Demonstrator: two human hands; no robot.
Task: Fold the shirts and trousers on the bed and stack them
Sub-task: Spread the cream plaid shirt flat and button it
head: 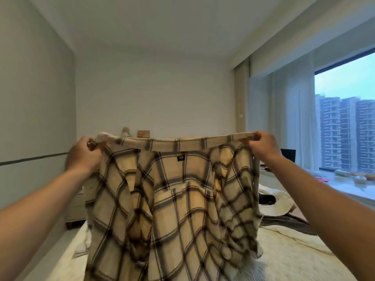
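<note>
A beige plaid shirt (178, 209) with dark checks hangs in the air in front of me, stretched wide at its top edge. My left hand (85, 155) pinches the top left corner and my right hand (263, 147) pinches the top right corner. The cloth drapes down in folds over the cream bed (284, 254) below. A small dark label shows near the collar, facing me. The shirt hides most of the bed's middle.
A dark garment (267, 199) and a grey one (288, 222) lie on rumpled cream bedding at the right. A pale bedside cabinet (76, 207) stands at the left. A window sill with small items (349, 177) runs along the right under the window.
</note>
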